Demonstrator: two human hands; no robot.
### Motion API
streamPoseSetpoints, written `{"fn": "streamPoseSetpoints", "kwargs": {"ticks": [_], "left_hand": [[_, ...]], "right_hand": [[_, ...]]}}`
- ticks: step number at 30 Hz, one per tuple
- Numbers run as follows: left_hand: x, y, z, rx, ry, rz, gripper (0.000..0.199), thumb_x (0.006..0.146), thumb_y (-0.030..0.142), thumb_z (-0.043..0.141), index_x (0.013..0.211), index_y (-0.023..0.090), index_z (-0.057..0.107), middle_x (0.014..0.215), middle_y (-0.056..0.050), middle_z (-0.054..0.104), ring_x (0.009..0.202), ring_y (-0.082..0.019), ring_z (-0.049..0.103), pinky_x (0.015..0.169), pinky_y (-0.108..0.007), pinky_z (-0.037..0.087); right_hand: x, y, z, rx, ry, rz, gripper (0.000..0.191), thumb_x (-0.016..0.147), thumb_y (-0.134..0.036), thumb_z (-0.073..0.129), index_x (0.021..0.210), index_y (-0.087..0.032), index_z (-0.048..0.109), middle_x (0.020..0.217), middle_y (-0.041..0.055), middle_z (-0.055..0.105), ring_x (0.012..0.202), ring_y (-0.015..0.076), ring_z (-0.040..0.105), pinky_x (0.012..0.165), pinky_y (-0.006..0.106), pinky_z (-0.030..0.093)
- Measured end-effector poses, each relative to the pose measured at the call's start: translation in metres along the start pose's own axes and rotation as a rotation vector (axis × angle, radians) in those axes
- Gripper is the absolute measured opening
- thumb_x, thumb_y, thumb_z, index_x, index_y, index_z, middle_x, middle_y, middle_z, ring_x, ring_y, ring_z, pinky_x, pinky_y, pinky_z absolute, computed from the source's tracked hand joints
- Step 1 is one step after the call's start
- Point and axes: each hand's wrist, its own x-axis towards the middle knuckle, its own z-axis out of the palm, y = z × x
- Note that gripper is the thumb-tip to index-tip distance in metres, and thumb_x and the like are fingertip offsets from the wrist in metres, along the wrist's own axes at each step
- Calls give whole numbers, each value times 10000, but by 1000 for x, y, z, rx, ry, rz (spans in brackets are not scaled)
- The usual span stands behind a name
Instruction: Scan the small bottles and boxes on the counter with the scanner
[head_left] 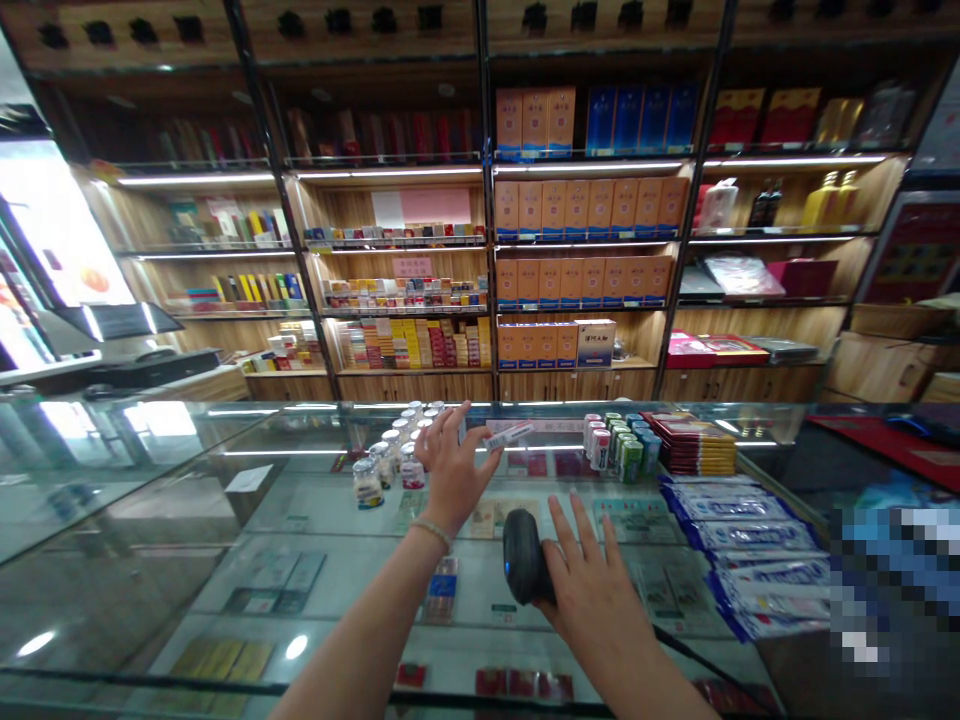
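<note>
Between the thumb and a finger of my left hand is a small, flat white packet with a barcode, raised above the glass counter. Its other fingers are spread near the small bottles with white caps. My right hand lies palm down, fingers stretched out, beside a black handheld scanner. The thumb side touches the scanner, and part of its handle is hidden under the hand. A small blue light shows on the scanner, and a black cable runs off to the lower right.
Green, pink and blue tubs stand at the counter's back right, near stacked red and gold packets. Blue and white packages lie farther right. Behind are shelves of orange boxes. A monitor is at the left.
</note>
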Motion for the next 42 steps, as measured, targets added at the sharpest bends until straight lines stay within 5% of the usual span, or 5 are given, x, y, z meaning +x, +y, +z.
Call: {"fn": "streamPoseSetpoints", "kwargs": {"ticks": [7,14,23,30,42], "left_hand": [[-1,-1,2,-10,12,12,127,842,381,707,914,276,709,1407,-83,569,1356,-326,429,1159,-568,232],[-2,-1,3,-20,12,19,131,843,375,708,923,272,713,1410,-87,557,1358,-327,418,1167,-557,238],[1,5,0,-53,-20,21,141,847,359,707,945,259,721,1441,-97,515,1367,-328,405,1154,-544,302],[1,13,-2,-66,-51,11,135,843,356,709,948,272,723,1429,-85,527,1373,-335,407,1172,-587,267],[2,25,-4,-174,-100,-57,127,848,348,701,933,256,721,1463,-89,462,1409,-324,368,1179,-571,309]], "right_hand": [[-8,-10,-8,-19,-6,43,412,827,-400,726,1183,-204,662,1613,140,320,1491,419,253,1130,700,276],[-13,-9,-14,62,-7,24,598,814,-574,681,1288,-213,649,1595,163,345,1478,438,275,1131,727,241],[47,56,-69,16,30,16,595,967,-606,432,1449,-268,522,1606,121,354,1512,374,218,1196,662,140],[79,89,-40,17,105,8,515,965,-550,499,1432,-334,534,1653,113,243,1525,375,157,1172,663,155],[88,97,-13,197,175,46,478,943,-439,573,1419,-401,535,1679,52,168,1518,388,162,1131,643,244]]}}
